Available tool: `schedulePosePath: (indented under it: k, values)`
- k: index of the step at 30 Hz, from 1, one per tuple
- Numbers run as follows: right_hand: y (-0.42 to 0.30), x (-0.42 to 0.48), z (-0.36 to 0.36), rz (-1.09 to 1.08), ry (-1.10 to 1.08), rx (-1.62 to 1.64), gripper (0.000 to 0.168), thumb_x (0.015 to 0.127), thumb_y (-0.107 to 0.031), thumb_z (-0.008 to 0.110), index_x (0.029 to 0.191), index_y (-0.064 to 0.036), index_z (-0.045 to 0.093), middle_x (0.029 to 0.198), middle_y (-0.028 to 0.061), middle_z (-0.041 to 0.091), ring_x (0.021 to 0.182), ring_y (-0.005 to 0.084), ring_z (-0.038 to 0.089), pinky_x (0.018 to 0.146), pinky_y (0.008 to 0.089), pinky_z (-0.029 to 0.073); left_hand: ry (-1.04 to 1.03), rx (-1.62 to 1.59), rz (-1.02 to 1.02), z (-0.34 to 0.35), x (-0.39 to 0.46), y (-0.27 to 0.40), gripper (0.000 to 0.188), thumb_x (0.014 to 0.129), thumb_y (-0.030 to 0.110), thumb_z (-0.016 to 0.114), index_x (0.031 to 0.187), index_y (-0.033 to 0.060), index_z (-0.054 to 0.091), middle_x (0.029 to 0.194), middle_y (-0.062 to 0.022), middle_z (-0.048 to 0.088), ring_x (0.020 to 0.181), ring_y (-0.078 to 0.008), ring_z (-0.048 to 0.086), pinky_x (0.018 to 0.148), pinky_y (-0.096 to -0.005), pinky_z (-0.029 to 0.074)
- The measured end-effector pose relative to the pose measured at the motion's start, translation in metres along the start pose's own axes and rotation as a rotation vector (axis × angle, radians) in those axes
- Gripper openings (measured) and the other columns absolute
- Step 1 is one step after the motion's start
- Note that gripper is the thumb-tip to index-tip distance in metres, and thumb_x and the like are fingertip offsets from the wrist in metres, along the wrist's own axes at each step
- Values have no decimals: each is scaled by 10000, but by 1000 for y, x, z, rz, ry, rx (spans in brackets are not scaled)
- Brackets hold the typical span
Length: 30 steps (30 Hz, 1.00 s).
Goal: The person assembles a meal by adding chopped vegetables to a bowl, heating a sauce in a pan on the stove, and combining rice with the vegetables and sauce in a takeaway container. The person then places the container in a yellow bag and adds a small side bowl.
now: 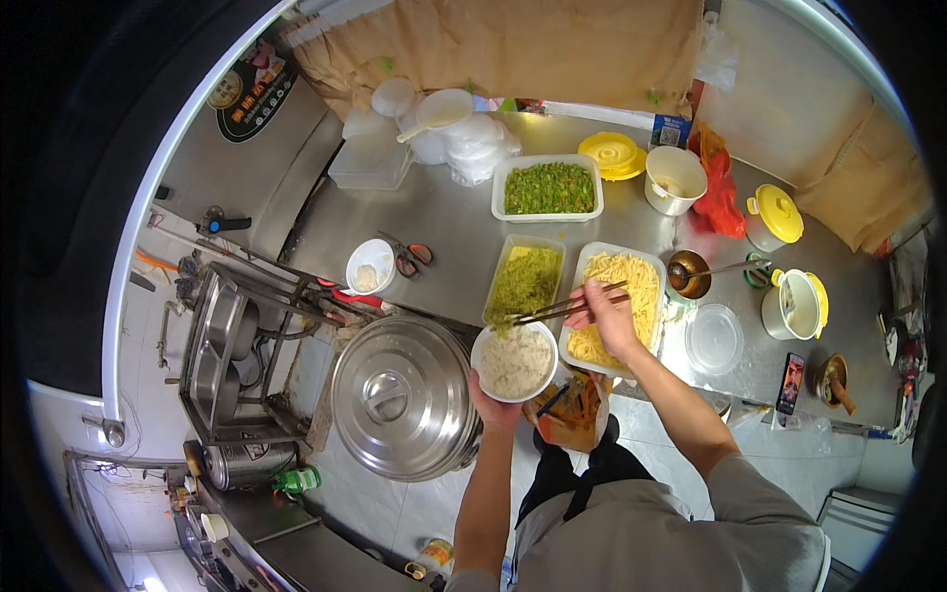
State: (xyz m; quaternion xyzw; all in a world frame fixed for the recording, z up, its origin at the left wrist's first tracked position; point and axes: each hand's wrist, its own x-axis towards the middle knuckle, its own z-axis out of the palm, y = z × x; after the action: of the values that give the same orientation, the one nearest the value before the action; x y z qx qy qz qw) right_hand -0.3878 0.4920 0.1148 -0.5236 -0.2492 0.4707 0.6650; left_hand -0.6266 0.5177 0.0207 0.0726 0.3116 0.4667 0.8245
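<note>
My left hand (494, 405) holds a white bowl (516, 362) of cooked rice from below, just off the steel counter's front edge. My right hand (603, 318) grips a pair of dark chopsticks (551, 314). Their tips pinch some shredded green food (504, 320) at the bowl's far rim. Directly beyond the bowl stands a plastic tub of green shreds (525, 280). A second tub, with pale yellow strips (640, 274), lies beneath my right hand and is partly covered by it. Farther back is a tub of chopped green vegetables (550, 188).
A large lidded steel pot (403, 399) stands left of the bowl. On the counter (444, 222) are scissors (407, 259), a small white bowl (370, 265), a metal cup with a ladle (688, 274), yellow-lidded pails (775, 213) and a phone (791, 382). A lined bin (570, 422) sits by my feet.
</note>
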Motion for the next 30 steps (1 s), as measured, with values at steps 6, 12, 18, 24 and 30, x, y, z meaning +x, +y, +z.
schedulePosePath:
  k: [6,12,18,24,30]
  values:
    - [-21,-18,-5,23,-171,-243,373,975,-294,606,1075,63,646,828,96,674,727,176,700,599,272,558,-6,-36,13,4,2,-2,640,913,483,441,1405,73,457,1404,-100,519,1304,-311,478,1094,-476,383]
    - [-43,-16,-18,-23,-105,-162,311,987,-222,577,1053,76,634,828,90,658,676,170,688,577,261,563,0,-14,-35,-10,12,-5,609,888,390,469,1392,48,461,1386,-118,533,1298,-314,487,1097,-482,381]
    - [11,30,-22,-65,121,53,289,998,-208,555,1056,66,627,842,92,643,679,162,675,585,273,561,-36,0,-28,-14,9,-1,609,880,372,497,1375,19,465,1376,-132,537,1276,-315,508,1080,-470,401]
    - [88,62,-16,11,153,31,301,1000,-219,551,1067,68,611,863,108,661,681,174,667,608,274,547,-7,69,-29,-1,7,-1,618,911,423,441,1418,71,434,1421,-112,498,1317,-316,464,1102,-491,368]
    - [101,63,-6,-15,268,150,268,1010,-188,519,985,67,598,816,112,635,647,188,654,594,287,544,16,111,-5,-4,8,3,629,937,469,415,1431,79,422,1442,-111,476,1331,-324,447,1108,-499,355]
